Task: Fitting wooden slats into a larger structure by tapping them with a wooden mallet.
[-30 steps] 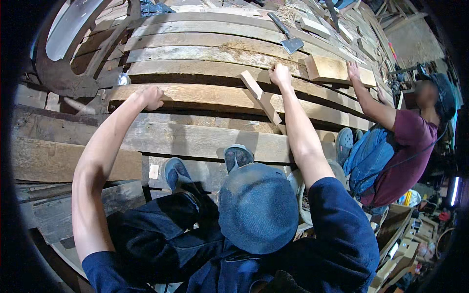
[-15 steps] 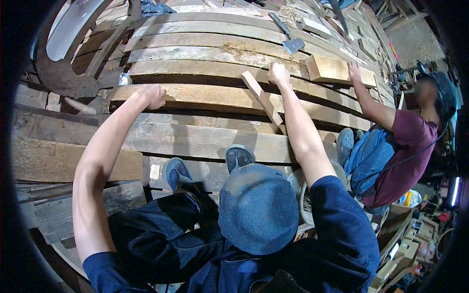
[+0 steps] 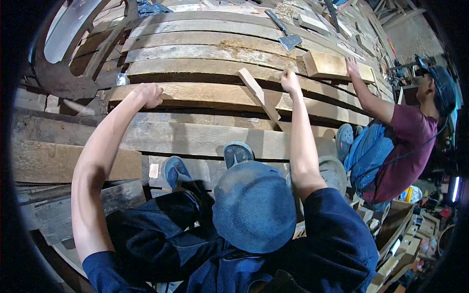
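Note:
A long squared timber beam (image 3: 205, 95) lies across in front of me. My left hand (image 3: 150, 95) is closed at the beam's left part, its knuckles at the upper face; I cannot make out what, if anything, its fingers hold. Farther right, my right hand (image 3: 289, 81) is closed in a fist or pinch at the beam's far side; anything in it is hidden or too small to see. Between the hands, nearer the right, a narrow wooden strip (image 3: 259, 98) lies slantwise over the beam, its near end past the beam's near edge.
An axe (image 3: 289, 41) lies on the slatted planks beyond. At right a co-worker in a maroon shirt (image 3: 405, 146) crouches, one hand on a thick wooden block (image 3: 337, 66). A curved dark frame (image 3: 68, 78) stands at far left. More boards (image 3: 73, 161) lie at near left.
My right hand has moved a little to the right and nearer to me, away from the wooden strip. My left hand stays nearly in place. The co-worker's head has turned slightly.

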The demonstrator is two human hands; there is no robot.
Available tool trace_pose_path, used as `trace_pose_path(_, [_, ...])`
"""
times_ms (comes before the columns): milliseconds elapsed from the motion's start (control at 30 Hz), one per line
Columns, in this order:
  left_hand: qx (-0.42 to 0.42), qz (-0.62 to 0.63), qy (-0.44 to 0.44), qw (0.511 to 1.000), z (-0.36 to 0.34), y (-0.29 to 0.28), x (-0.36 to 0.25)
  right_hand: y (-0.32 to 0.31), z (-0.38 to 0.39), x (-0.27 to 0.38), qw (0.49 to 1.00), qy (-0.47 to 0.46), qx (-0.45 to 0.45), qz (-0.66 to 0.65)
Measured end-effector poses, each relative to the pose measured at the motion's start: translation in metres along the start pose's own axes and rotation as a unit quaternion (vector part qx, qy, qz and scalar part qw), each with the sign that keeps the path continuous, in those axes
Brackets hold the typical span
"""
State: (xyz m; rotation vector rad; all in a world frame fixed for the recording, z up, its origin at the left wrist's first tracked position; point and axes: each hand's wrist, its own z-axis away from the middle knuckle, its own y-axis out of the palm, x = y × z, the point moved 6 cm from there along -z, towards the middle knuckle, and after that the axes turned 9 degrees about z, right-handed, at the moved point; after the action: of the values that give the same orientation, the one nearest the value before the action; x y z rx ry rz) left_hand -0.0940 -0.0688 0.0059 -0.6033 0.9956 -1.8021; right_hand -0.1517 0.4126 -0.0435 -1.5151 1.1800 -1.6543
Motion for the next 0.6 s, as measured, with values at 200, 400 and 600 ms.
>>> trace_pose_path(200, [0.003, 0.009, -0.006, 1.0, 0.006, 0.001, 0.002, -0.012, 0.082, 0.034, 0.999, -0.037, -0.029, -0.027])
trace_pose_path(400, [-0.002, -0.005, -0.009, 1.0, 0.005, -0.006, -0.011, 0.012, 0.176, 0.073, 0.96, -0.153, -0.114, 0.205])
trace_pose_path(600, [-0.013, -0.003, -0.003, 1.0, 0.007, -0.012, -0.013, 0.011, 0.181, 0.062, 0.973, -0.087, -0.128, 0.173])
